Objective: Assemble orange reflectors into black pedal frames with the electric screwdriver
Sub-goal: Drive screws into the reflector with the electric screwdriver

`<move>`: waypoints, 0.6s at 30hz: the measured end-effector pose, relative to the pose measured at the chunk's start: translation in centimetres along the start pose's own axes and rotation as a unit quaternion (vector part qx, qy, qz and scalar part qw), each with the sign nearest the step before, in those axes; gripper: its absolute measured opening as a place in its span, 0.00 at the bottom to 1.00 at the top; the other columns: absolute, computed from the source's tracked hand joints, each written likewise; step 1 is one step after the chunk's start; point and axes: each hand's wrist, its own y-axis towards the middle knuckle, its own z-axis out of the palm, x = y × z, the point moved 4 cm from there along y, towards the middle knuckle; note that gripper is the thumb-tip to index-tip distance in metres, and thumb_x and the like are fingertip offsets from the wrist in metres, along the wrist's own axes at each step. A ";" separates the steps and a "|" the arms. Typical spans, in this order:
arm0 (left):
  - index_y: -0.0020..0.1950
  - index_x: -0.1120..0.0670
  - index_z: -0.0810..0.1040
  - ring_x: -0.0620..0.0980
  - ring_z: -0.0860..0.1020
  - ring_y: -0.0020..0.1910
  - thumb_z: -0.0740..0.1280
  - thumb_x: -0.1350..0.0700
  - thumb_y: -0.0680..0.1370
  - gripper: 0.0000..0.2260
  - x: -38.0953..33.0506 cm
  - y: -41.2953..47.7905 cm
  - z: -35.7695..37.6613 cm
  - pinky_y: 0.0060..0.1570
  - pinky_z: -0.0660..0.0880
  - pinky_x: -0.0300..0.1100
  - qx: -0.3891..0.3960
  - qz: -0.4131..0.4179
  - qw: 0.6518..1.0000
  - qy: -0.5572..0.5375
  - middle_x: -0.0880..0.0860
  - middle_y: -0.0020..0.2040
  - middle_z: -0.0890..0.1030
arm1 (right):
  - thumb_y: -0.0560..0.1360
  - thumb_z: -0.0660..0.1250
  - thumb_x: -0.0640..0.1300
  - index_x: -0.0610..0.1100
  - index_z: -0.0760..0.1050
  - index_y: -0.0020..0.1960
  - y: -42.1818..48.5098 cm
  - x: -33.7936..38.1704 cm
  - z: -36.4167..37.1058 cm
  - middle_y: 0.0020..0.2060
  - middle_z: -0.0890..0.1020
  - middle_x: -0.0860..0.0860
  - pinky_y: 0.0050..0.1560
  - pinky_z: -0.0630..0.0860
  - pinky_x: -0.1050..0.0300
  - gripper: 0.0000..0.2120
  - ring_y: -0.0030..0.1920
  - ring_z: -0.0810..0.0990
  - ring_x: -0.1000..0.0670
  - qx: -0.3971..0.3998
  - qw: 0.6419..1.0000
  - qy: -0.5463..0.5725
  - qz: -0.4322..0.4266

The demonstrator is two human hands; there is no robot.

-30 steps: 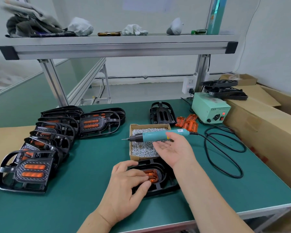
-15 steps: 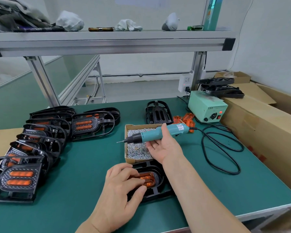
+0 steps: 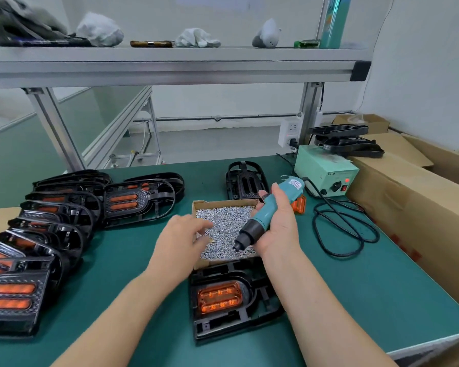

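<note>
The pedal frame (image 3: 265, 308) lies near the table's (image 3: 368, 300) near edge, with the orange reflector (image 3: 219, 300) seated in it, long axis parallel to that edge. Just beyond, my left hand (image 3: 180, 239) lies loosely spread over the screw box (image 3: 224, 203). My right hand (image 3: 278, 231) grips the electric screwdriver (image 3: 269, 209), bit pointing down toward me, body slanting far-right. Toward the far right corner stands a power unit (image 3: 321, 168) marked "LED". Bare mat lies right of the frame.

The left hand (image 3: 179, 241) blurs at its fingertips (image 3: 206, 224) over the screw box (image 3: 223, 205); the right hand (image 3: 278, 231) hides most loose orange reflectors (image 3: 298, 205).

left hand (image 3: 179, 245): bare | right hand (image 3: 278, 229): bare | forearms (image 3: 316, 313): bare; uncovered to frame edge
</note>
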 end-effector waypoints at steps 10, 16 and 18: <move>0.43 0.49 0.76 0.48 0.69 0.42 0.67 0.58 0.76 0.04 -2.2 3.5 3.6 0.41 0.61 0.40 0.201 0.096 0.966 0.129 0.46 0.41 0.71 | 0.75 0.74 0.43 0.42 0.75 0.48 0.5 0.1 0.1 0.35 0.83 0.49 0.26 0.75 0.64 0.09 0.28 0.77 0.55 0.045 0.999 -0.009 -0.002; 0.47 0.54 0.84 0.50 0.72 0.43 0.68 0.57 0.77 0.05 -1.2 3.0 3.8 0.45 0.68 0.43 0.119 0.077 0.988 0.068 0.47 0.40 0.72 | 0.75 0.75 0.46 0.43 0.76 0.44 0.3 -0.7 0.3 0.29 0.81 0.50 0.27 0.76 0.63 0.10 0.25 0.78 0.55 0.036 0.999 -0.031 0.014; 0.49 0.54 0.86 0.49 0.73 0.44 0.69 0.57 0.77 0.06 -1.0 2.9 3.5 0.47 0.70 0.42 0.090 0.055 0.993 0.043 0.47 0.41 0.76 | 0.74 0.76 0.47 0.43 0.76 0.43 0.3 -1.1 0.3 0.29 0.80 0.50 0.27 0.76 0.63 0.10 0.26 0.77 0.55 0.034 0.999 -0.027 0.017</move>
